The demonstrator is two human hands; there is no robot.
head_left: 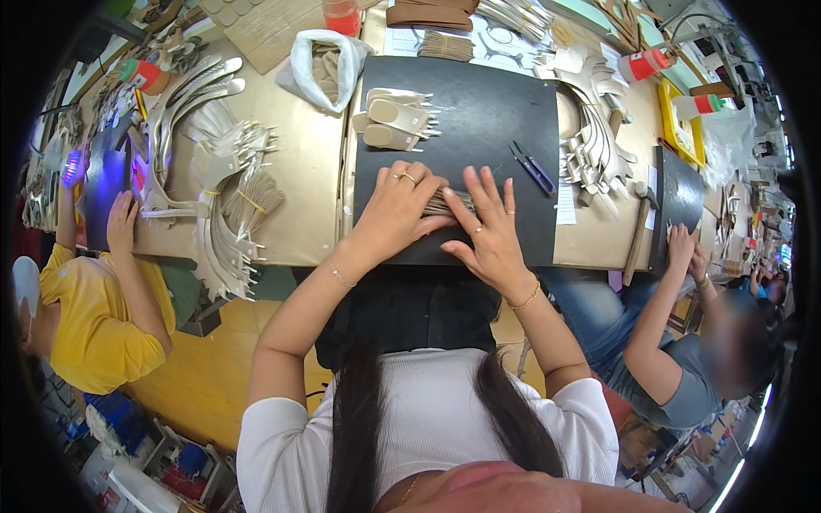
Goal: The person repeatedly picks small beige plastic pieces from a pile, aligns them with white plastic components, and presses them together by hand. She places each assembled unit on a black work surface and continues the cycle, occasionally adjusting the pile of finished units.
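A small bundle of thin brown strips (pixel 446 203) lies on the black mat (pixel 479 94), partly hidden under my hands. My left hand (pixel 398 205) holds its left end, with bent fingers on the far side and the thumb on the near side. Over the right end rests my right hand (pixel 492 227), its fingers spread apart. Beyond them on the mat sits a group of beige strap pieces (pixel 395 120) with rounded ends and narrow pale tips. A pair of dark blue thread snips (pixel 534 169) lies to the right.
A white bag of beige pieces (pixel 323 70) stands behind the mat. Beige strap bundles (pixel 227 179) lie left, and more straps (pixel 590 128) right. A hammer (pixel 640 231) rests near the right front edge. Co-workers sit on both sides, one in a yellow shirt (pixel 107 316).
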